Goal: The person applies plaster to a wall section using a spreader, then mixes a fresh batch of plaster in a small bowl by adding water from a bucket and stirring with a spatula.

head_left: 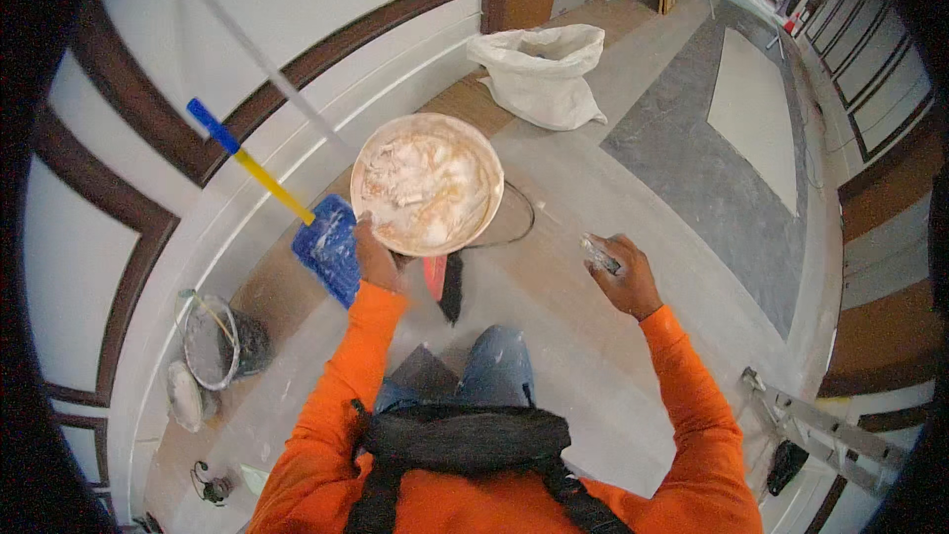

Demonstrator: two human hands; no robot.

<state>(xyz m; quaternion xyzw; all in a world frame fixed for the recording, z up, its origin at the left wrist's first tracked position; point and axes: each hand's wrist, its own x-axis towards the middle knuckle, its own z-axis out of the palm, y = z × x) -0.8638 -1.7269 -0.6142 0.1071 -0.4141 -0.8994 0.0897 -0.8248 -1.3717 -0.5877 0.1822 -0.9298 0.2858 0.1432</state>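
Note:
My left hand (374, 255) is closed on the near-left rim of a round bucket (497, 163). Pale, pinkish-white, lumpy material fills much of the bucket. My right hand (629, 279) is off to the right, apart from the bucket. Its fingers are wrapped round a small, whitish-grey smeared object (598, 253) whose kind I cannot make out. Just left of my left hand is a blue dustpan (328, 245) with a yellow and blue handle. Below the bucket shows a red brush (450, 285) with black bristles, partly hidden.
A white sack (544, 89) stands open farther ahead. At the lower left are a dark bucket (255, 336) and a pale round container (184, 396). A metal ladder (840, 435) lies at the lower right. Grey covering (662, 119) and a pale board (756, 109) lie on the floor.

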